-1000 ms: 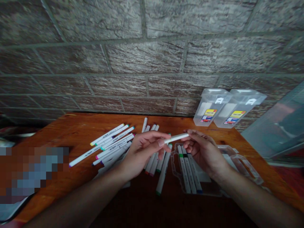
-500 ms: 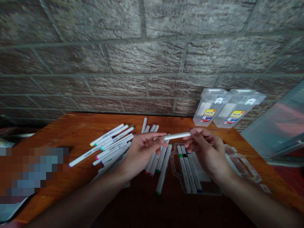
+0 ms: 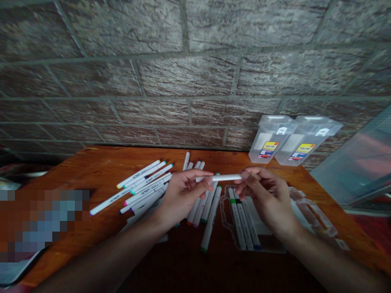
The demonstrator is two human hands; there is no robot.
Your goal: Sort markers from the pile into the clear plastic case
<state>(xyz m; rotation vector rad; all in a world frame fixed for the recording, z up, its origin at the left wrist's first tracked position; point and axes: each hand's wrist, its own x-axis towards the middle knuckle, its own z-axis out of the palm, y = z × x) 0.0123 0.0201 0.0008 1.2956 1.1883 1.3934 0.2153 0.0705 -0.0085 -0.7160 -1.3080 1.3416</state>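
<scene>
Between my two hands a white marker (image 3: 226, 178) is held level above the table. My left hand (image 3: 186, 189) pinches its left end between thumb and fingers. On the other end, my right hand (image 3: 265, 189) grips with thumb and fingertips. Under and beside my left hand lie loose white markers (image 3: 148, 179) with coloured ends. More markers (image 3: 210, 219) lie between the hands, some partly hidden. Below my right hand an open clear plastic case (image 3: 227, 215) holds markers (image 3: 241, 217) side by side, with green, black and blue bands.
Two clear marker boxes (image 3: 265, 140) with yellow labels stand against the stone-block wall (image 3: 183, 73) at the back right. A blurred-out flat device (image 3: 24, 264) lies at the left edge of the wooden table (image 3: 100, 162). A translucent bin (image 3: 363, 150) stands at the far right.
The held marker has shifted slightly left through my left fingers and become more level. Both hands keep nearly the same place.
</scene>
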